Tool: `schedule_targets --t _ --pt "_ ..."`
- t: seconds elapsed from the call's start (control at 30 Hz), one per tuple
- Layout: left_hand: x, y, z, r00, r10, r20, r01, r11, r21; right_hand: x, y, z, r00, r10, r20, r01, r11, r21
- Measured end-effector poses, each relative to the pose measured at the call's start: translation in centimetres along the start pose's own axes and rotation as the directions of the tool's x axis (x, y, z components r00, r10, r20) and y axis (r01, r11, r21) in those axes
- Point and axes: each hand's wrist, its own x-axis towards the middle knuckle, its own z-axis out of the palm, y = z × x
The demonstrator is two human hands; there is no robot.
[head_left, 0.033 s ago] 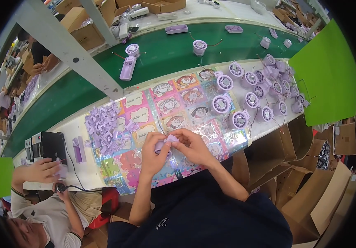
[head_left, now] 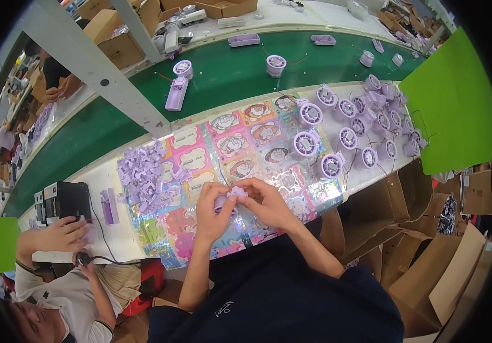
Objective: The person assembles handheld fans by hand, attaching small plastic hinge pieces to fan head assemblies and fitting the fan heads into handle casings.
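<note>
Near the middle of the table edge, both hands are closed round a light purple plastic fan housing point(head_left: 221, 201), mostly hidden by my fingers. My left hand point(head_left: 211, 214) grips its left side. The fingers of my right hand point(head_left: 266, 204) pinch a small purple plastic piece point(head_left: 238, 191) against its top. A dark wire point(head_left: 221, 171) sticks up beyond my left fingertips. Left of my hands lies a heap of small purple plastic parts point(head_left: 146, 177). Several round purple fan housings point(head_left: 332, 166) with reddish wires stand to the right.
Colourful printed sheets point(head_left: 234, 146) cover the table. Behind it runs a green conveyor belt point(head_left: 223, 74) carrying purple parts, with a metal post point(head_left: 94, 71) at left. A co-worker's hand point(head_left: 63, 235) is beside a black box point(head_left: 66, 203). Cardboard boxes point(head_left: 371, 194) are at right.
The co-worker's hand at the left has shifted slightly. My own hands and the housing stay in the same place.
</note>
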Motion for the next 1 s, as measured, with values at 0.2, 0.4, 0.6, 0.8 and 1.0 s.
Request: schedule_targets --t 0.2,0.4,0.6,0.8,1.0 --pt "0.1 -0.8 0.5 0.992 0.091 -0.088 -0.102 0.987 -0.128 0.0 0.3 -0.1 0.999 0.019 0.034 -0.021 0.998 0.057" --pt "0.3 -2.7 0.1 0.999 -0.004 -0.051 -0.013 0.944 -0.330 0.8 0.7 -0.4 0.997 0.029 0.066 -0.030 0.999 0.018" --pt "0.7 -2.8 0.1 0.998 -0.059 -0.029 0.044 0.926 -0.375 1.5 0.7 0.5 0.999 0.045 0.016 -0.048 0.979 0.200" --pt "0.9 -2.2 0.6 0.984 -0.152 -0.094 0.107 0.922 -0.373 2.0 1.7 0.9 0.996 -0.007 -0.091 0.019 0.991 0.133" --pt "0.4 -2.5 0.5 0.979 -0.153 -0.137 0.094 0.927 -0.363 1.6 0.1 1.0 0.996 -0.031 -0.081 0.020 0.992 -0.126"
